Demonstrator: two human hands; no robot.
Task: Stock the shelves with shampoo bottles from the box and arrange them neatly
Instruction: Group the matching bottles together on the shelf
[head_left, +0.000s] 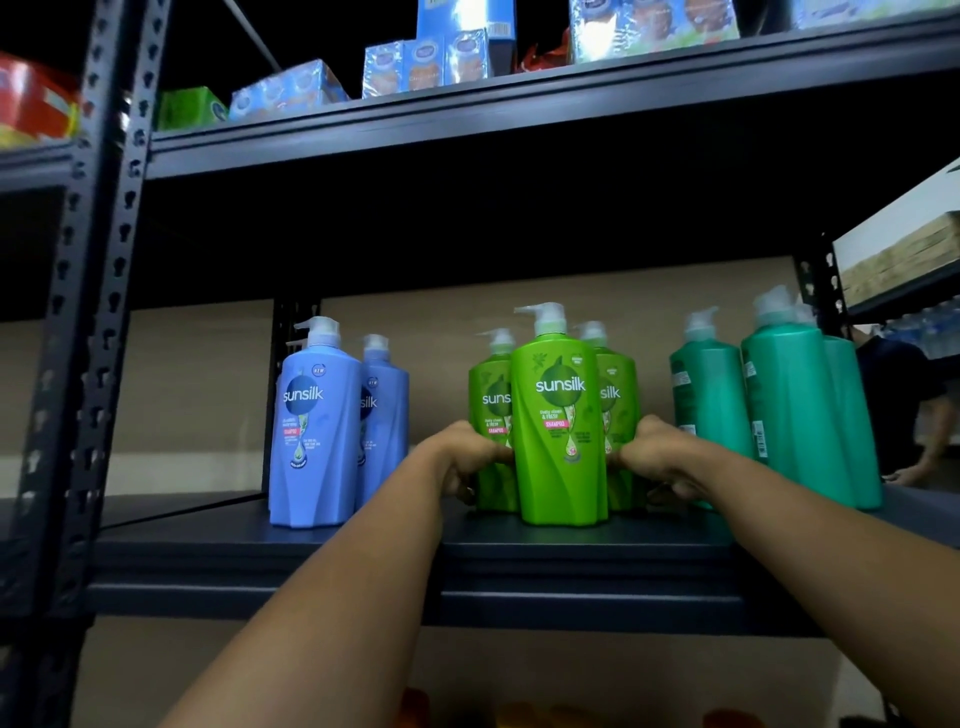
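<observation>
Left hand (470, 457) and right hand (654, 457) grip the green bottles (558, 415) between them, probably squaring the cluster; fingertips hidden.

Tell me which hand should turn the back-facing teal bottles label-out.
Right. The right hand sits beside the teal bottles; the left hand lies beyond the green bottles.

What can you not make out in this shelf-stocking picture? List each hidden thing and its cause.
Head view only:
- Box of bottles: out of frame.
- Fingertips of left hand and right hand: behind the front green bottle.
- Teal bottles: fronts turned away.
- Upper-shelf packs: print blurred.
</observation>
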